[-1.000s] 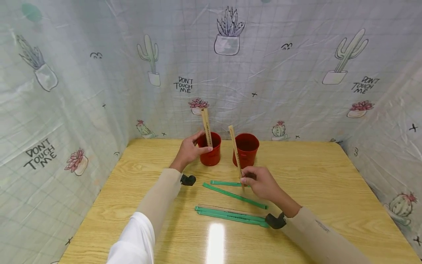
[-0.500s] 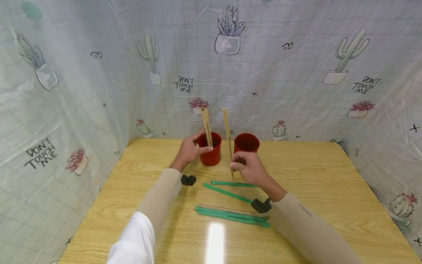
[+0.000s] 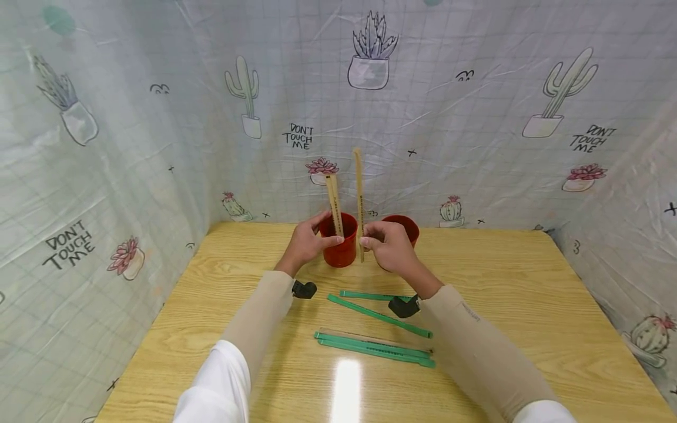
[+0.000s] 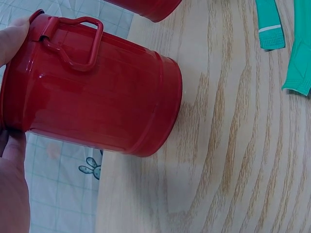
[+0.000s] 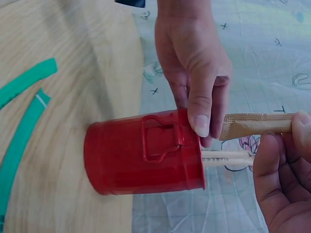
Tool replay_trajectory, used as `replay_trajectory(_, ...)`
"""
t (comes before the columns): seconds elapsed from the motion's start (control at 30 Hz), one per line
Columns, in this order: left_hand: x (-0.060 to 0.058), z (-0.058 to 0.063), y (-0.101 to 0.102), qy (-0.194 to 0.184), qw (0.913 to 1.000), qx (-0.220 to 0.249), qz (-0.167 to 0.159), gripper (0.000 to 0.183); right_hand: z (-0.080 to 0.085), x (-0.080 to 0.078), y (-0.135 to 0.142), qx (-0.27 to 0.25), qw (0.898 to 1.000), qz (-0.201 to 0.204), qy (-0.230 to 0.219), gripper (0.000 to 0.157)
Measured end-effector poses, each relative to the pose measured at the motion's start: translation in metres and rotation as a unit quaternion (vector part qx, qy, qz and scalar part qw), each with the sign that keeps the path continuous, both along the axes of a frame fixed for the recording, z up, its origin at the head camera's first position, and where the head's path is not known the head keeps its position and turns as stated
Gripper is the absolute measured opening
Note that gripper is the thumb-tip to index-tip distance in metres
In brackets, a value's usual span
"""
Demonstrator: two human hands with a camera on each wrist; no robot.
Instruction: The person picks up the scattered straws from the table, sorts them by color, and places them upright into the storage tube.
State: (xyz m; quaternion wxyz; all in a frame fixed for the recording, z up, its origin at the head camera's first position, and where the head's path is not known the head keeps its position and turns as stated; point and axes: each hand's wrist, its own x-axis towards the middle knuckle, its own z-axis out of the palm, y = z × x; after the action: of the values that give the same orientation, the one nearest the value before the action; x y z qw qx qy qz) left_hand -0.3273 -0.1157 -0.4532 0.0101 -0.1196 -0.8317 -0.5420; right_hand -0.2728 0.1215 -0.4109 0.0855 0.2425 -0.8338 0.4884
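A small red metal bucket with a side handle stands upright at the back. My left hand grips its rim, thumb in front and fingers at the side. Tan paper-wrapped sticks lean inside it, their tops well above the rim. Between thumb and fingers, my right hand pinches another long tan paper-wrapped stick, held nearly upright just right of the bucket. From the right wrist, that stick's crimped end shows close above the rim. A second red bucket is partly hidden behind my right hand.
Two green wrapped sticks lie apart mid-table. Nearer me, more green sticks lie side by side with a tan one. A cactus-print sheet hangs behind and beside the wooden table.
My right hand has carried the tan stick up, back and to the left, from in front of the right bucket to beside the left one. My left hand has stayed on its bucket.
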Motion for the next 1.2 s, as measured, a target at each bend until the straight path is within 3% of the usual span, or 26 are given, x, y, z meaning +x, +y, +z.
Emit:
replay_trajectory(0.63,0.000,0.000,0.001,0.003,1.0000,-0.004,0.002,0.082,0.018,-0.035,-0.023,-0.006,0.999,-0.034,-0.032,0.010)
replay_trajectory(1.2,0.001,-0.001,0.000,-0.001,0.9999,-0.008,0.011,0.081,0.009,-0.062,-0.039,0.019,0.996,-0.079,-0.038,0.011)
